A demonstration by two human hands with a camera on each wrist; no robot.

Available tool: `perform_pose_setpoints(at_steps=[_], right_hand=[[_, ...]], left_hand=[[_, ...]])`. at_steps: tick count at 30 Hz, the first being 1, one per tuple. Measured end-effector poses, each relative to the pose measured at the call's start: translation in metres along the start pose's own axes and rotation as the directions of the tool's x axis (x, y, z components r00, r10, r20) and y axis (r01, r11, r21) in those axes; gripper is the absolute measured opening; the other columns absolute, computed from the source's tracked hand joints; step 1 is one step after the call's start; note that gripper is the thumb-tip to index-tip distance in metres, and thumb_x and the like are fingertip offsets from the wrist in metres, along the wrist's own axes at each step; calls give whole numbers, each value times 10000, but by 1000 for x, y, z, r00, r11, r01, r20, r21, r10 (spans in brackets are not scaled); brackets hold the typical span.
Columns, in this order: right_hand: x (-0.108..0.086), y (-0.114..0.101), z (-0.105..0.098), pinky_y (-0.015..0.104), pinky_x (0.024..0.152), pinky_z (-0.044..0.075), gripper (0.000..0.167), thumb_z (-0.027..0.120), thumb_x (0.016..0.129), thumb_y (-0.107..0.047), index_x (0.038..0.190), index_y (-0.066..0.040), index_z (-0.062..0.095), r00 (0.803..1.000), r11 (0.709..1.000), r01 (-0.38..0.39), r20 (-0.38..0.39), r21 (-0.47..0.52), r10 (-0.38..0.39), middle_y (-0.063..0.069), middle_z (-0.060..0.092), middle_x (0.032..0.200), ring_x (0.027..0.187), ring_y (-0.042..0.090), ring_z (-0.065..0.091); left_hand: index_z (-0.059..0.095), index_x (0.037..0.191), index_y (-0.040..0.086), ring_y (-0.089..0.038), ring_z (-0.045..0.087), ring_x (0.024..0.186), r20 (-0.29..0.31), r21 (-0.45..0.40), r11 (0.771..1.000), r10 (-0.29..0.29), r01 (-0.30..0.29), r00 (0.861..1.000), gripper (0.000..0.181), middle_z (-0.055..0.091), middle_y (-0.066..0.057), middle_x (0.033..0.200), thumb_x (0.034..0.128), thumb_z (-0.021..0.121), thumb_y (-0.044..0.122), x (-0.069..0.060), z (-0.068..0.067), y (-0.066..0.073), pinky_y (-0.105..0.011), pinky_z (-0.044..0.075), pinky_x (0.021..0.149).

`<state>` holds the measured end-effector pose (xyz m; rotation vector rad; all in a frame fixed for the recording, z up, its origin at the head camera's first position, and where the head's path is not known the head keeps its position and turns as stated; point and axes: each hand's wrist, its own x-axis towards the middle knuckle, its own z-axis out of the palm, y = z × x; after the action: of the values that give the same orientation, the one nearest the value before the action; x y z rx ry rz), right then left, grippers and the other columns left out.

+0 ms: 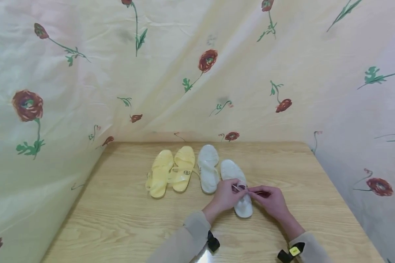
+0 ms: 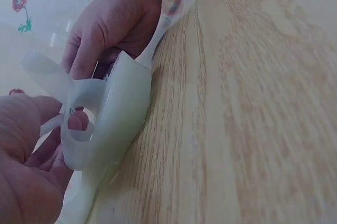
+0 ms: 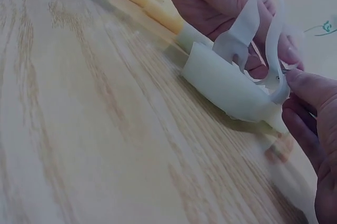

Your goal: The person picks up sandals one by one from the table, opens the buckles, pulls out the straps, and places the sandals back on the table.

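A white sandal (image 1: 232,170) lies on the wooden table with its toe pointing away, and both hands work at its ankle strap. My left hand (image 1: 228,195) pinches the strap from the sandal's left side. From the right, my right hand (image 1: 270,201) pinches the strap's end near a small metal buckle (image 3: 284,70). In the right wrist view the strap (image 3: 275,29) stands up in a loop above the heel. The left wrist view shows the sandal's heel (image 2: 126,97) resting on the table, with fingers on both sides. Whether the strap is fastened cannot be made out.
Left of this sandal lies its white mate (image 1: 208,160). Two yellow sandals (image 1: 162,164) lie side by side farther left, straps loose. The wooden table (image 1: 118,219) is bordered by a flowered cloth (image 1: 171,73) at the back and sides.
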<state>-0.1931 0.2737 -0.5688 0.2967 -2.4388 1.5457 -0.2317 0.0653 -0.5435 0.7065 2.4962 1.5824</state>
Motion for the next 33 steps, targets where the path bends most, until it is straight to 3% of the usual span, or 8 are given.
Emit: perform_pose_setpoints(at_steps=[8, 15, 20, 23, 28, 33], right_hand=[[-3, 0, -4, 162, 792, 618, 93, 767, 911, 92, 992, 47, 779, 998, 993, 5, 59, 114, -12, 24, 817, 983, 938, -46, 733], [-3, -2, -2, 142, 760, 596, 94, 792, 922, 21, 1004, -21, 812, 1000, 1000, 8, 17, 8, -8, 136, 820, 973, 896, -58, 719], [-6, -4, -2, 121, 761, 582, 125, 812, 893, 44, 992, -32, 821, 998, 999, 31, -49, -17, -32, 167, 817, 962, 888, -62, 718], [-8, -5, -2, 116, 783, 586, 152, 816, 877, 71, 989, -33, 816, 995, 997, 73, -62, -12, -74, 171, 814, 957, 897, -38, 731], [-9, -7, -3, 131, 811, 598, 195, 801, 866, 115, 996, -31, 803, 989, 989, 150, -1, -1, -150, 194, 804, 987, 941, 34, 758], [-7, -10, -6, 137, 803, 604, 173, 780, 905, 81, 1027, -41, 797, 995, 997, 78, 59, 5, -78, 198, 796, 1013, 954, 24, 751]], left_hand=[[751, 957, 82, 69, 641, 736, -8, 26, 1000, -7, 7, 1000, 147, 804, -48, 914, 974, 798, 220, 1, 3, 1, -91, 527, 680], [746, 983, 51, 15, 714, 764, -6, 23, 1000, 18, -18, 1000, 104, 810, -77, 912, 977, 783, 149, 2, 3, 1, -85, 541, 688], [747, 1003, 61, 61, 654, 742, 21, 60, 997, 50, -51, 999, 129, 798, -54, 902, 979, 782, 183, 3, 3, 4, -73, 519, 679], [747, 1007, 70, 73, 612, 733, 39, 40, 999, 35, -37, 999, 142, 787, -43, 914, 963, 800, 193, 4, 3, 5, -85, 518, 682], [737, 1011, 81, 80, 620, 746, 50, -4, 1000, -14, 14, 999, 136, 790, -50, 958, 955, 812, 180, 3, 2, 4, -93, 536, 703], [737, 1004, 80, 71, 644, 747, 45, 6, 1000, -1, 0, 999, 142, 797, -60, 963, 956, 814, 190, 4, 0, 2, -94, 542, 695]])
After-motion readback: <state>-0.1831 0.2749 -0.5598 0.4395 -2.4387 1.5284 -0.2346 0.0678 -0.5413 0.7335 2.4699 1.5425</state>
